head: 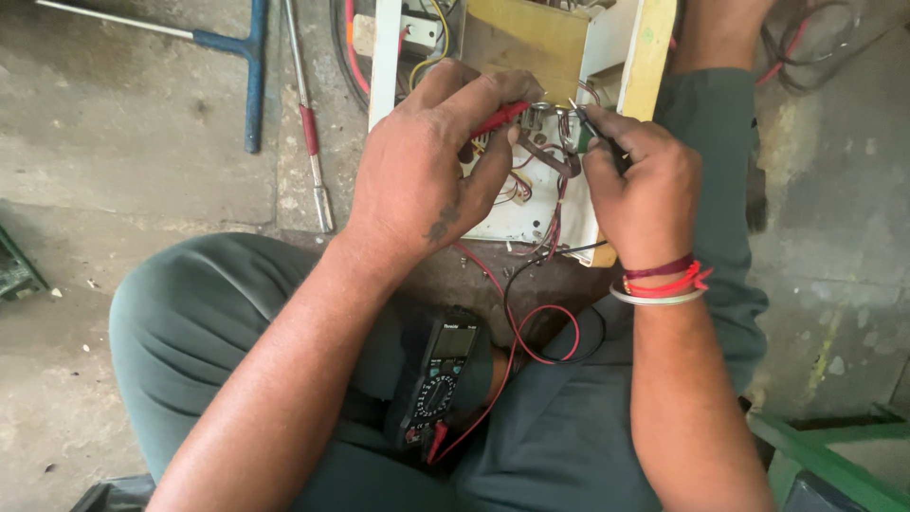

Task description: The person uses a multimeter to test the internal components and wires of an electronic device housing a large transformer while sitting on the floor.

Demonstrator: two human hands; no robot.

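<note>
A slim red plastic meter probe [500, 118] is pinched between thumb and fingers of the left hand [427, 166]; light, stiff and easily slipped, it is best held at its grip. Its long axis runs up-right, tip toward metal terminals [548, 114] in a white open casing [517, 213]. A black probe [599, 140] is pinched by the right hand [645, 190], pointing up-left.

One head-worn camera looks steeply down from close above the person's lap. The left hand [427, 171] and right hand [645, 185] sit upper middle of the frame, the meter [438, 379] below them, bare floor [123, 161] out beyond the left hand.
</note>
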